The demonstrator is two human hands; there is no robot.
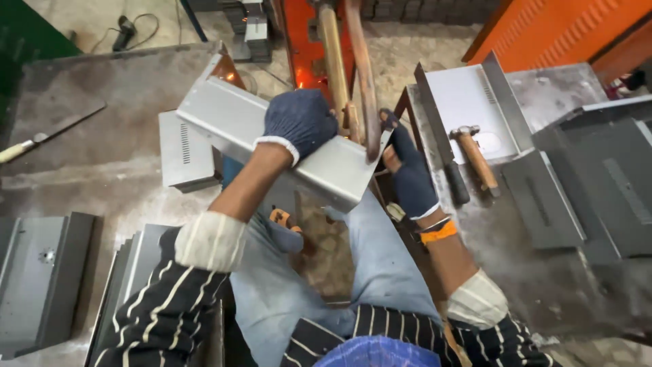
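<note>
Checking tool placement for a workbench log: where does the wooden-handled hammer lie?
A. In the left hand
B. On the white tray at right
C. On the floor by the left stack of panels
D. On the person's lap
B: the hammer lies across the white tray at right, with neither gloved hand on it.

My left hand point(299, 122) and right hand point(411, 173) both wear dark navy knit gloves with white cuffs. My sleeves point(170, 299) are black with thin white stripes, their cuffs cream. On my right wrist sits an orange band point(438, 232). My jeans point(380, 258) are pale blue. The folded metal panel point(272, 139) I hold is plain silver-grey. The two rods point(346, 54) above it are coppery brown. The machine frame point(302, 34) is bright orange-red. The hammer point(475, 160) has a tan wooden handle.
</note>
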